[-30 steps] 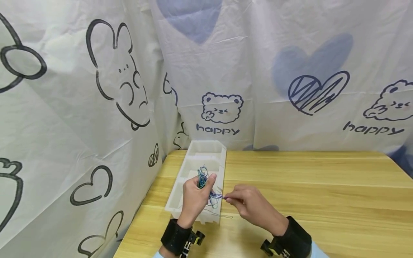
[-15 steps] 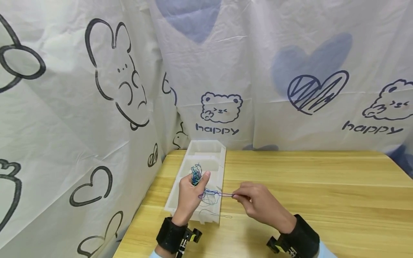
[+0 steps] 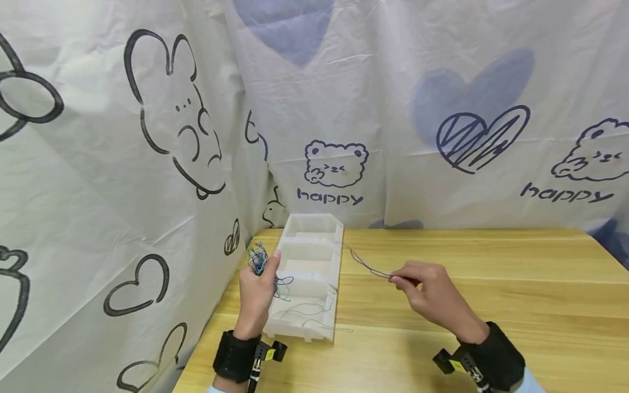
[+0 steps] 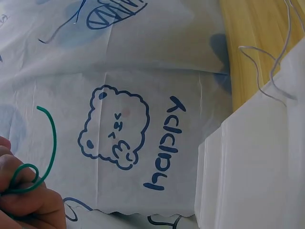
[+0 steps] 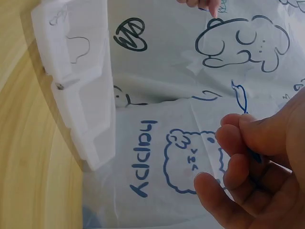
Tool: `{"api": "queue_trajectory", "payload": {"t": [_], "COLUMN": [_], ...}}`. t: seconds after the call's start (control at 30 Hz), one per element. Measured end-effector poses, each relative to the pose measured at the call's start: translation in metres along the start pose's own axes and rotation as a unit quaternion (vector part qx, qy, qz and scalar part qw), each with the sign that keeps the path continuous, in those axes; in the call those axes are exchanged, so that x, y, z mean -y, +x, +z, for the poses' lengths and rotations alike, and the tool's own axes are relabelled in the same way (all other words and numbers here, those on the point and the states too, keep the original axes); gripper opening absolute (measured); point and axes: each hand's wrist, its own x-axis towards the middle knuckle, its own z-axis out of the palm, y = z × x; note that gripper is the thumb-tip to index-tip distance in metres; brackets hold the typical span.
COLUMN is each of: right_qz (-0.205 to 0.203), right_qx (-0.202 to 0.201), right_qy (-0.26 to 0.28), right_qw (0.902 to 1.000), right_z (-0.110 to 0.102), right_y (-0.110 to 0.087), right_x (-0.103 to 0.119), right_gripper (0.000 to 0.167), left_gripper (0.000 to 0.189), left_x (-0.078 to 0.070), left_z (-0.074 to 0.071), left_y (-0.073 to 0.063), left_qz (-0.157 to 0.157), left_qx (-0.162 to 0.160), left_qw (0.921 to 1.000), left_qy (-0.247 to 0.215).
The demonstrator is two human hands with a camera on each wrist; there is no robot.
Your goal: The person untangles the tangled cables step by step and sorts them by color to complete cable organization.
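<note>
My left hand [image 3: 256, 297] grips a tangle of thin blue, teal and green wires [image 3: 257, 258] over the tray's left side, with loose loops sticking out by the thumb. In the left wrist view, a green wire [image 4: 54, 143] curls up from the fingers. Off to the right of the tray, my right hand [image 3: 434, 292] pinches a separate dark blue wire [image 3: 368, 267] between thumb and fingertips, its doubled length pointing up and left. The right wrist view shows this blue wire [image 5: 241, 98] rising above the pinch, the other fingers loosely bent.
A white tray [image 3: 339, 248] divided into compartments stands on the wooden table [image 3: 491, 278]. Thin pale wires lie in its nearest compartment, and one wire [image 3: 341, 329] hangs out past the tray's right edge. A printed white cloth [image 3: 393, 109] borders the table at the back and left.
Both hands have moved apart, left hand leftward with the tangle, right hand rightward and slightly up. The blue wire, earlier stretched between them, has come free of the tangle.
</note>
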Motion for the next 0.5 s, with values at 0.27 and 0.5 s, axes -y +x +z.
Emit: {"api": "queue_trajectory", "payload": {"t": [0.27,0.5], "right_qz": [0.015,0.067], "right_qx": [-0.003,0.037], "right_qy": [0.007,0.048], "right_qw": [0.9999,0.9959], "right_z": [-0.002,0.011], "right_y": [0.003,0.014], "right_x": [0.001,-0.004], "right_gripper": [0.021,0.012], "left_gripper": [0.044,0.048], "left_x": [0.002,0.006], "left_z": [-0.002,-0.004], "left_y": [0.000,-0.001], "left_qz": [-0.002,0.007], "left_qx": [0.011,0.008], "left_qw": [0.9999,0.9999], "left_qy": [0.001,-0.010]}}
